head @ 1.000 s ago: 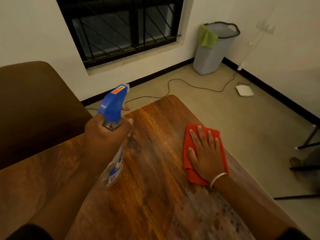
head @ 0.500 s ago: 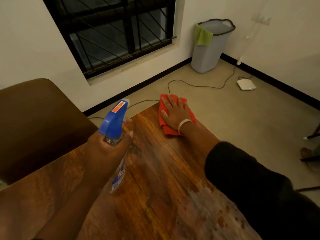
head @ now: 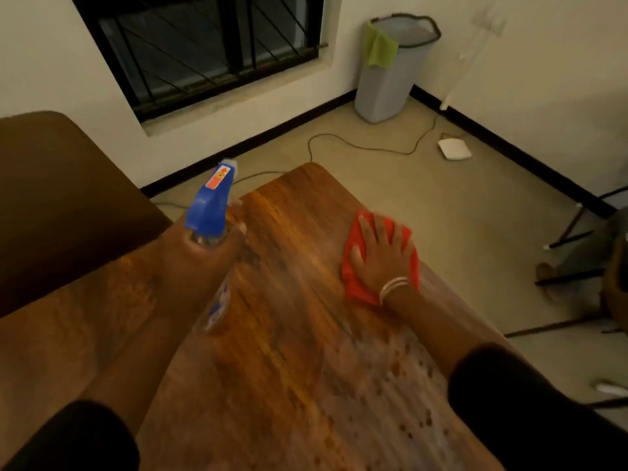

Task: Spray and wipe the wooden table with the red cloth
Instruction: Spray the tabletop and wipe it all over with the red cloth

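The wooden table (head: 289,334) fills the lower middle of the view, with wet spray droplets on its near right part. My left hand (head: 200,263) grips a clear spray bottle (head: 212,212) with a blue trigger head, held upright above the table's left side. My right hand (head: 384,260) lies flat, fingers spread, pressing the red cloth (head: 353,283) onto the table near its right edge. A bangle sits on that wrist.
A brown chair back (head: 61,205) stands at the left. On the floor beyond lie a cable (head: 356,146) and a white device (head: 453,148); a grey bin (head: 390,69) with a green cloth sits in the corner. Dark chair legs (head: 571,239) stand at the right.
My right hand slid the red cloth from the right edge out to the table's far corner, then back toward me along the right side. The spray bottle stayed in place.
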